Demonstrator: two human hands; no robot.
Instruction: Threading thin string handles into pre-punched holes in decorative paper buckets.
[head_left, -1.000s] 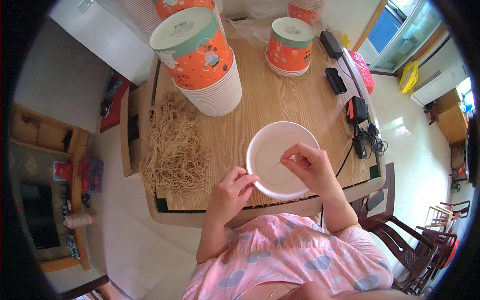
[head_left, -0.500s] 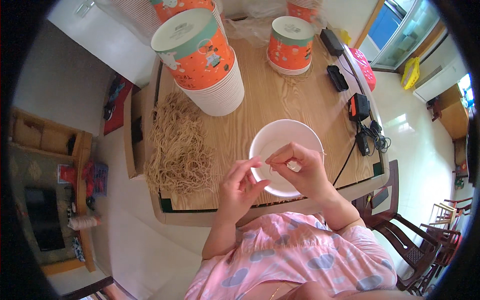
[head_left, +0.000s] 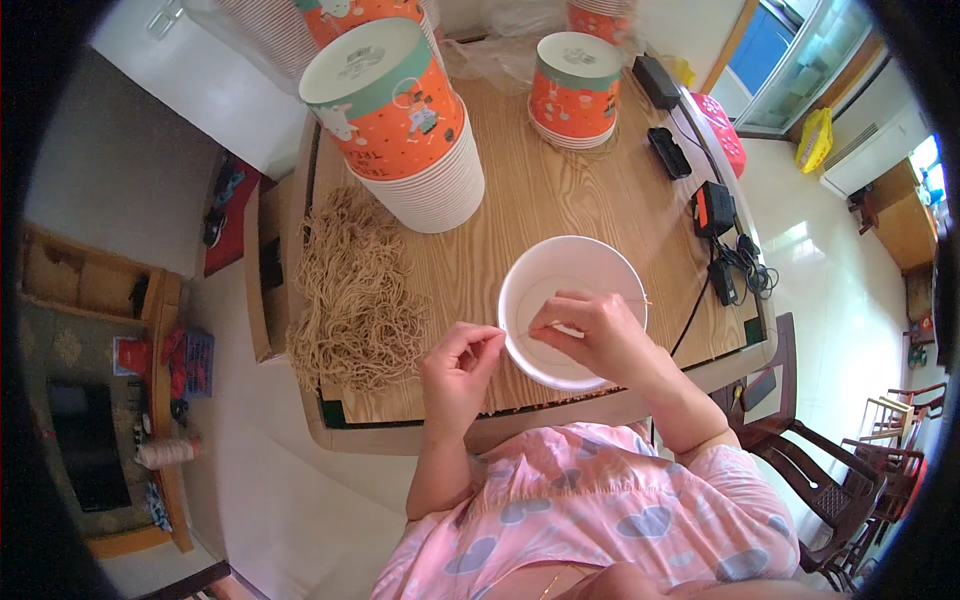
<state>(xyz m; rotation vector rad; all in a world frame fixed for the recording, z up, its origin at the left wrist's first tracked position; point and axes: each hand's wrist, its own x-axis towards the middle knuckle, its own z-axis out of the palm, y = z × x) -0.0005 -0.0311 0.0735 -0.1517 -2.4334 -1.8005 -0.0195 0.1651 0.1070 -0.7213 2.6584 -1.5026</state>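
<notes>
Both pinched closed, the left hand (head_left: 465, 372) is at a round white paper bucket's (head_left: 580, 258) rim, the right hand (head_left: 592, 334) over its opening. I cannot tell what either grips.

From here I see plain white inside the near tub (head_left: 550, 280), tan yarn (head_left: 360, 300) on the left, and a tall stack (head_left: 400, 125) patterned orange and green with cartoon figures, white below. The table (head_left: 505, 190) shows brown wood grain; the shirt (head_left: 590, 490) is pink with grey-blue hearts.
</notes>
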